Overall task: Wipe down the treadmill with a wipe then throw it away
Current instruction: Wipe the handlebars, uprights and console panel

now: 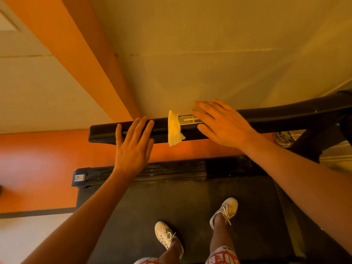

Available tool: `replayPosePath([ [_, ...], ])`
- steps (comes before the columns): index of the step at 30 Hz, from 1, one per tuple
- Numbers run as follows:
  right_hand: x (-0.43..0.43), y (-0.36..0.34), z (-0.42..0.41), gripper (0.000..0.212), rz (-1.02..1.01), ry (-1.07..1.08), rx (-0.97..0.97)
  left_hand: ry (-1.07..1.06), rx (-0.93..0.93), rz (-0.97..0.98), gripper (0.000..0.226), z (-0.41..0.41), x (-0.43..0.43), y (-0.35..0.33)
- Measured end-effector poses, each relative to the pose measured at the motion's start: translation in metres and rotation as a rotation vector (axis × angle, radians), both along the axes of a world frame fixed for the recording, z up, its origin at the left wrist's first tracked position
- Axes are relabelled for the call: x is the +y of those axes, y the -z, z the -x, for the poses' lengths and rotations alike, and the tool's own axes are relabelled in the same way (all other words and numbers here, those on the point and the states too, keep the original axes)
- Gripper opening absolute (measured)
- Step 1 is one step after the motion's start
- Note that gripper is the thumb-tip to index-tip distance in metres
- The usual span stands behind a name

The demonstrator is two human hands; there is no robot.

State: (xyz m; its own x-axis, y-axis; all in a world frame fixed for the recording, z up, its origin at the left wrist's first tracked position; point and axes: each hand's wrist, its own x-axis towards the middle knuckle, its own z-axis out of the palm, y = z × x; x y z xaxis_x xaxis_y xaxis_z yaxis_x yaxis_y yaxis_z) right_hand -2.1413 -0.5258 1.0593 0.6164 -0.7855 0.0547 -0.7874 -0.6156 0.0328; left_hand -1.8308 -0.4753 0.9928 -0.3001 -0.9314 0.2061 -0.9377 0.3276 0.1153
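on handrail [102,133], wipe [173,128] lies between straight fingers [141,128]

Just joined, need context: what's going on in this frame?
A person stands on the treadmill belt facing its black handrail. A pale wipe hangs draped over the rail, and neither hand holds it. The left hand lies flat, fingers straight, on the rail to the left of the wipe. The right hand is spread flat over the rail just right of it. The wipe is not yet thrown away.
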Motion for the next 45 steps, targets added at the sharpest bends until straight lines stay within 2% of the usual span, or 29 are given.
replayPosePath([
  [4,0.007,0.003,-0.058,0.05,0.045,0.052,-0.16,-0.111,0.048,0.051,0.048,0.011,-0.009,0.0],
  [7,0.005,0.005,-0.096,0.056,-0.009,0.151,-0.188,-0.108,0.059,0.064,0.048,0.008,-0.016,0.0],
  [9,0.005,0.012,-0.109,0.062,-0.054,0.214,-0.112,-0.052,0.033,0.101,0.046,0.002,-0.02,0.005],
  [12,0.007,0.026,-0.11,0.063,0.041,0.232,-0.032,0.039,-0.021,0.176,0.043,-0.007,-0.022,0.015],
  [16,0.01,0.037,-0.099,0.055,0.185,0.193,-0.017,0.327,-0.157,0.276,0.052,-0.033,-0.033,0.014],
  [19,0.013,0.037,-0.094,0.053,0.208,0.175,-0.04,0.546,-0.191,0.262,0.05,-0.049,-0.049,0.004],
  [24,0.014,0.038,-0.1,0.052,0.203,0.224,-0.117,0.766,-0.221,0.133,0.056,-0.055,-0.073,-0.015],
  [27,0.014,0.039,-0.1,0.056,0.186,0.24,-0.08,0.806,-0.249,0.059,0.062,-0.058,-0.081,-0.017],
  [31,0.014,0.042,-0.094,0.052,0.236,0.224,-0.057,0.836,-0.287,0.09,0.059,-0.059,-0.083,-0.015],
  [35,0.016,0.058,-0.091,0.04,0.428,0.243,-0.173,1.04,-0.361,0.199,0.058,-0.074,-0.098,-0.011],
  [39,0.019,0.065,-0.1,0.035,0.511,0.335,-0.296,1.087,-0.367,0.231,0.06,-0.078,-0.099,-0.009],
  [45,0.019,0.064,-0.1,0.034,0.539,0.376,-0.324,1.109,-0.314,0.176,0.075,-0.078,-0.099,-0.014],
])
